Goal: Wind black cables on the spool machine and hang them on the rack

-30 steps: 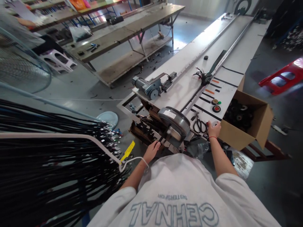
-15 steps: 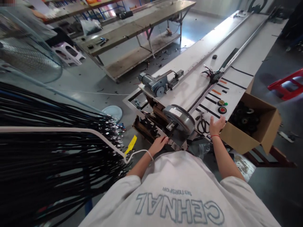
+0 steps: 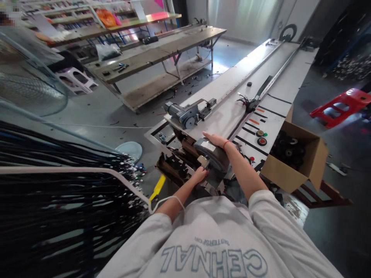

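Note:
My right hand [image 3: 216, 139] lies flat across the top of a grey reel [image 3: 204, 146] with a white label on it, fingers stretched out. The reel stands upright at the near end of a long white workbench [image 3: 223, 98]. Just below its hub my left hand [image 3: 200, 174] is closed at the bench's near edge. What those fingers grip is too small to make out. Scissors, partly hidden by my right arm, lie beside the reel. Two rolls of tape [image 3: 262, 141] rest on the bench to the right, near black and orange strips.
A cardboard box [image 3: 285, 179] of black rolls stands right of the bench. Bundled black cables [image 3: 72, 208] hang at left behind a pale bar [image 3: 87, 170]. A motor unit [image 3: 185, 116] sits on the bench's left side. A red stool [image 3: 342, 106] stands at far right.
My right hand has moved left from the bench edge near the scissors onto the reel's top. My left hand stays near the hub. The view has tilted up slightly.

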Demonstrator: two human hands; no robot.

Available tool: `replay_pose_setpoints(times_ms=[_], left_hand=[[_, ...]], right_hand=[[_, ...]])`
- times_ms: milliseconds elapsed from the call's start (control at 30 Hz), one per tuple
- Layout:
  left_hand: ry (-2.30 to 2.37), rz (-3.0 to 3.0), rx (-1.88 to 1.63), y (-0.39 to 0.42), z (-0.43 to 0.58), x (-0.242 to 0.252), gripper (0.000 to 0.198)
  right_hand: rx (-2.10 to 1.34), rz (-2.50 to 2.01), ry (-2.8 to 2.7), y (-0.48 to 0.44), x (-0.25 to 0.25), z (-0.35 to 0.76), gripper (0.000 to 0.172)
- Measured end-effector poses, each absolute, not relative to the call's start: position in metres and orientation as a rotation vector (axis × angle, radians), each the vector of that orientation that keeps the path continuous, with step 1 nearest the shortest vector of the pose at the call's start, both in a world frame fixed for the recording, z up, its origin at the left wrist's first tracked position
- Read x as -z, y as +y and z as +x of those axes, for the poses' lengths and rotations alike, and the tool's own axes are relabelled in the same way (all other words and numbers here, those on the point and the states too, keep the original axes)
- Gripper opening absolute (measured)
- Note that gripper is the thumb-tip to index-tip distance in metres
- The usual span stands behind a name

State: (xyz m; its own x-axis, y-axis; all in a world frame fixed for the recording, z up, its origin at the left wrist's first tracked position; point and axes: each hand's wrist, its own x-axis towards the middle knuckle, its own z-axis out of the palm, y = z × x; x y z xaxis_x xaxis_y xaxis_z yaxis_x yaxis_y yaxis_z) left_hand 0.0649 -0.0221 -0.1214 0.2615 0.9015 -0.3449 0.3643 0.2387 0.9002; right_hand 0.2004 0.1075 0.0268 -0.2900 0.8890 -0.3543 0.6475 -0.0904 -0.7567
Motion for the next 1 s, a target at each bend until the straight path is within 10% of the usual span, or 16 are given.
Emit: replay_pose_setpoints(times_ms=[367, 667, 1000], left_hand=[[1.367, 1.362, -0.671, -0.025, 0.007, 0.049, 0.035], [1.324, 1.337, -0.746, -0.086, 0.008, 0.032, 0.037], [1.388, 1.45, -0.615, -0.106, 0.0, 0.035, 0.029]], right_hand=[[-0.749, -1.749, -1.332, -0.058, 0.037, 0.295, 0.044], [-1.945, -1.333, -1.276, -0.069, 0.014, 0.185, 0.057], [-1.928, -1.301, -1.286, -0.06, -0.021, 0.224, 0.044]])
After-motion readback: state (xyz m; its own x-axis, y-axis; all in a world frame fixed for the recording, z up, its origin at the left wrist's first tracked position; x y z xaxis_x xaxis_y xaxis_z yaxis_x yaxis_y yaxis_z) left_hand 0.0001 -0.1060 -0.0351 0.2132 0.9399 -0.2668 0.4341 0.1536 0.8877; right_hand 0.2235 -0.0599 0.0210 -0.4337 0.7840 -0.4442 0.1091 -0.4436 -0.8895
